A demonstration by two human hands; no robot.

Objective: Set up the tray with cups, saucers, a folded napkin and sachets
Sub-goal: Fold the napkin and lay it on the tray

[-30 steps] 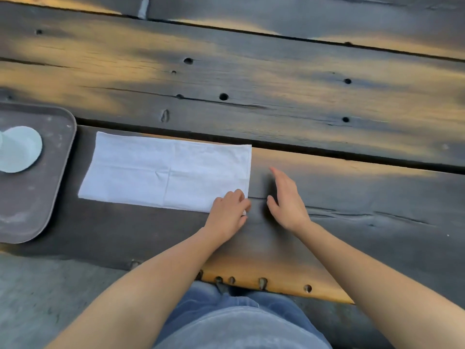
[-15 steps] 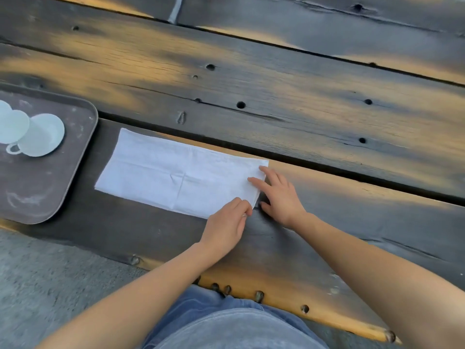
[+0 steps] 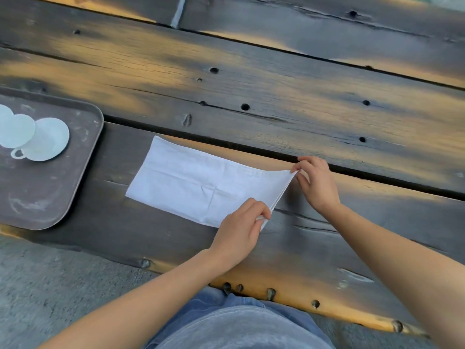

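Note:
A white napkin, folded into a long strip, lies on the dark wooden table. My left hand pinches its near right corner. My right hand pinches its far right corner, and that right edge is lifted a little off the wood. At the left, a brown tray holds a white cup with its handle toward me, standing on a white saucer. Another white piece shows partly at the frame's left edge. No sachets are in view.
The table is made of wide weathered planks with gaps and holes; its near edge runs just in front of my lap. Grey ground shows below at the left.
My right hand went from lying flat beside the napkin to gripping its far right corner. Both hands now raise the napkin's right edge. The view shifted, bringing the tray's cup and saucer in.

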